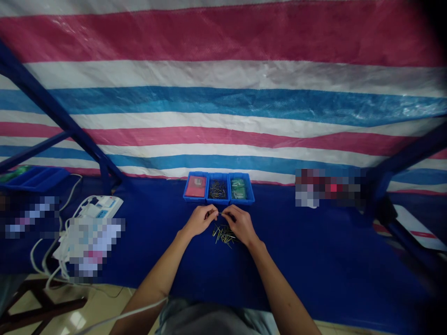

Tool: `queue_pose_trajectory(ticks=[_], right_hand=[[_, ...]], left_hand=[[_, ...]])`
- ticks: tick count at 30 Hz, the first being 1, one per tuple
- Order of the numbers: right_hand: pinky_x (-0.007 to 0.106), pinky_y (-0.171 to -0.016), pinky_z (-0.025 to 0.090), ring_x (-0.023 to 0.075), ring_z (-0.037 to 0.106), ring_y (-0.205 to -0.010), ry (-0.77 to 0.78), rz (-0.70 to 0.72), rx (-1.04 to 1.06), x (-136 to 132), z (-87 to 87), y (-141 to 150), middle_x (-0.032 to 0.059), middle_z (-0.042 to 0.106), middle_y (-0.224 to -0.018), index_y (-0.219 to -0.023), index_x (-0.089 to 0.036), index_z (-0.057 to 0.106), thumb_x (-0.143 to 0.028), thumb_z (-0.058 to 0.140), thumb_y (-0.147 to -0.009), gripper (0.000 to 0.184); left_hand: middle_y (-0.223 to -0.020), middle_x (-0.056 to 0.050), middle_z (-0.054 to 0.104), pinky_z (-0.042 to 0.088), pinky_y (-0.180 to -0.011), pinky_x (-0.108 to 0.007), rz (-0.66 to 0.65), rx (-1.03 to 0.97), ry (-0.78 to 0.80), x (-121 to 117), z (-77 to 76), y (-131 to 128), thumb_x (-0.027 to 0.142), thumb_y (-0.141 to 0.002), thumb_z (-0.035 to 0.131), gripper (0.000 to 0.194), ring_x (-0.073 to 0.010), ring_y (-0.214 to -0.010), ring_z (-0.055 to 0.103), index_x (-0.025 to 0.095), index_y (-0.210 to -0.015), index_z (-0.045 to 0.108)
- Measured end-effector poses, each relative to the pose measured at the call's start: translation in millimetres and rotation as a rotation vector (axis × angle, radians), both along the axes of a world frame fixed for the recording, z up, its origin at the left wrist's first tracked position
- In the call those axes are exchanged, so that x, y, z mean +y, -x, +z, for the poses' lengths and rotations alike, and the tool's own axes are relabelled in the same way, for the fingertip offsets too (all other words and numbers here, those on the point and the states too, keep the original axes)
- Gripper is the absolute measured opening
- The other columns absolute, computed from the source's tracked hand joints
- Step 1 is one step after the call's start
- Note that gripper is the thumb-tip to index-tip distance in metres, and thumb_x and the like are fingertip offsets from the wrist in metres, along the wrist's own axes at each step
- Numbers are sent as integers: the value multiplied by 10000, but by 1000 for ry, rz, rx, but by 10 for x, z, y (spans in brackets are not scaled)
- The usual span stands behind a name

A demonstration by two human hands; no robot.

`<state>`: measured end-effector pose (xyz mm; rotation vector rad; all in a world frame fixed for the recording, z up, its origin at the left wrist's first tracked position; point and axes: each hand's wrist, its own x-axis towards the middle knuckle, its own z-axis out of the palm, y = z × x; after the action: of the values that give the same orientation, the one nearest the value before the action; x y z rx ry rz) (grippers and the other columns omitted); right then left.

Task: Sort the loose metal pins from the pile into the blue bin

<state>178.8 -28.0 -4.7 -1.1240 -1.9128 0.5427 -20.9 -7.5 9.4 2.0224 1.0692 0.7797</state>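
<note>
My left hand [201, 220] and my right hand [240, 222] face each other above the blue table, fingertips nearly meeting. Between them they pinch a thin screw-like metal piece [220, 213], one end in each hand; its exact shape is too small to make out. Just below lies a loose pile of thin brassy screw-like pieces [223, 234], partly beside my right wrist. Beyond the hands stand three joined blue bins. The left bin [185, 197] has a red flat item, the middle bin [218, 202] dark screw-like pieces, and the right bin [249, 200] green and pale pieces.
A white power strip [101, 204] with white cables lies on the left. Farther left is a blue divided tray [38, 179]. Blue metal frame bars [63, 116] slant on both sides. A striped plastic sheet [223, 107] hangs behind the table [314, 260].
</note>
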Motion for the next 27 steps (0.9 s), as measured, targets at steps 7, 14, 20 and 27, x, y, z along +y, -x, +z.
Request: queue_pose_trajectory(ticks=[7, 14, 20, 27], right_hand=[[260, -726, 475, 159, 637, -758, -7, 14, -16, -9, -3, 29, 28, 673, -877, -916, -221, 672, -234, 567, -964, 117], [267, -727, 479, 163, 646, -766, -4, -3, -40, -16, 29, 20, 28, 678, -883, -932, -222, 678, -251, 568, -968, 119], [275, -741, 477, 169, 649, -778, -7, -9, -70, -19, 39, -8, 32, 677, -897, -961, -225, 674, -266, 557, -982, 126], [280, -745, 474, 175, 641, -782, -18, -27, -75, -20, 59, -32, 38, 671, -895, -969, -223, 670, -266, 516, -1004, 163]], left_hand=[[-767, -7, 718, 390, -606, -216, -5, 20, -9, -10, 11, -5, 309, -963, 527, 199, -123, -604, 572, 171, -906, 657], [-774, -11, 718, 395, -604, -216, -3, -3, -4, -3, 1, -5, 305, -965, 524, 198, -125, -621, 586, 168, -931, 663], [-767, -12, 715, 401, -605, -217, 4, -36, 13, -6, 12, -7, 321, -971, 523, 208, -128, -635, 611, 166, -935, 657], [-738, -15, 695, 413, -642, -227, 55, -106, 3, 22, -3, -4, 368, -977, 524, 246, -138, -659, 619, 165, -951, 661]])
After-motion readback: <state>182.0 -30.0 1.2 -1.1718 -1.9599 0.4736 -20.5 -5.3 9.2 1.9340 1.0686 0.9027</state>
